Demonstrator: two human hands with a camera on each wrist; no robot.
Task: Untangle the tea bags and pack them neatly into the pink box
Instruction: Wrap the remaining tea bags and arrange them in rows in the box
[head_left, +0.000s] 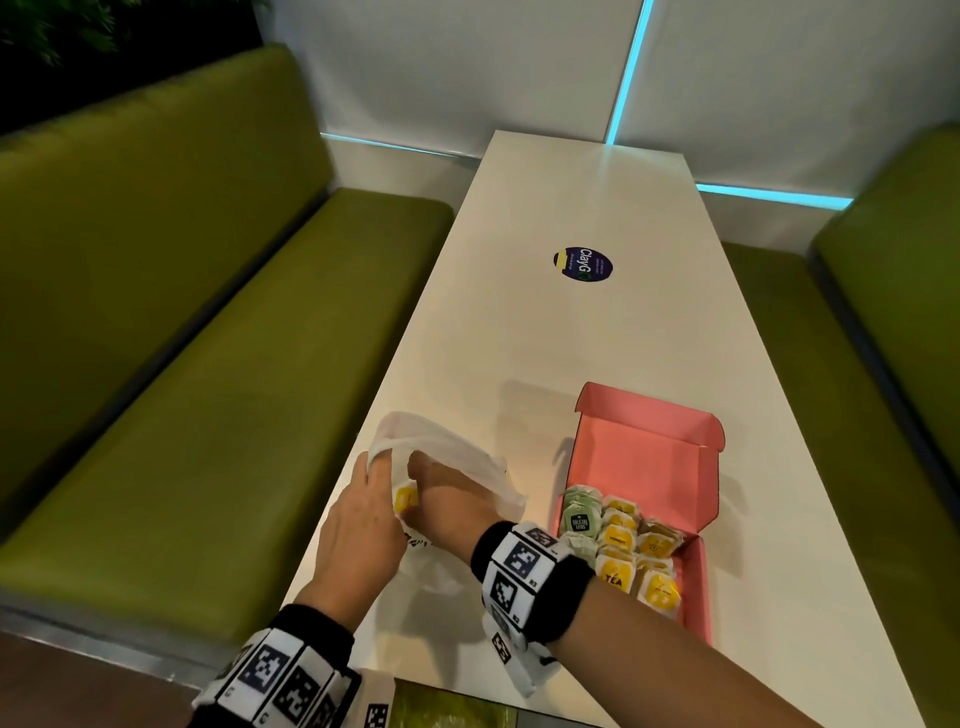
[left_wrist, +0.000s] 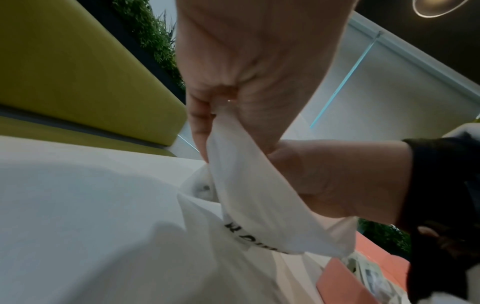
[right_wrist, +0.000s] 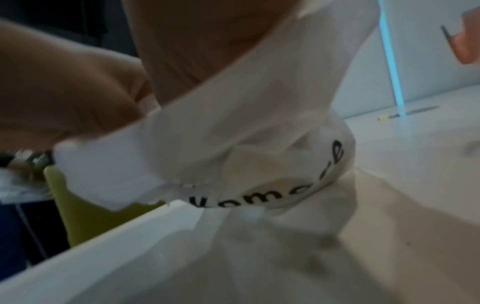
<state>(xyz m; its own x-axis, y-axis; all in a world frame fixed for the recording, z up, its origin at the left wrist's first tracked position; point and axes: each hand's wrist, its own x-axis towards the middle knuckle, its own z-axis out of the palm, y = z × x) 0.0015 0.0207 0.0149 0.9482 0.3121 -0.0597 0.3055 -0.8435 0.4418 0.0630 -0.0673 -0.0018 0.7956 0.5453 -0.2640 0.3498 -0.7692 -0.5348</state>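
A white plastic bag (head_left: 457, 457) with black lettering lies near the table's left edge. My left hand (head_left: 378, 461) pinches the bag's rim and holds it up; the left wrist view shows its fingers (left_wrist: 205, 123) closed on the film. My right hand (head_left: 422, 470) reaches into the bag's mouth, where the film hides its fingers. A yellow tea bag (head_left: 405, 499) shows between the two hands. To the right, the pink box (head_left: 649, 457) stands open, with green and yellow tea bags (head_left: 618, 540) in rows in its near half.
The white table (head_left: 571, 338) carries a dark round sticker (head_left: 583, 264) in its middle. Green benches (head_left: 208, 364) run along both sides. The bag lies close to the table's left edge. A green printed sheet (head_left: 452, 709) lies at the near edge.
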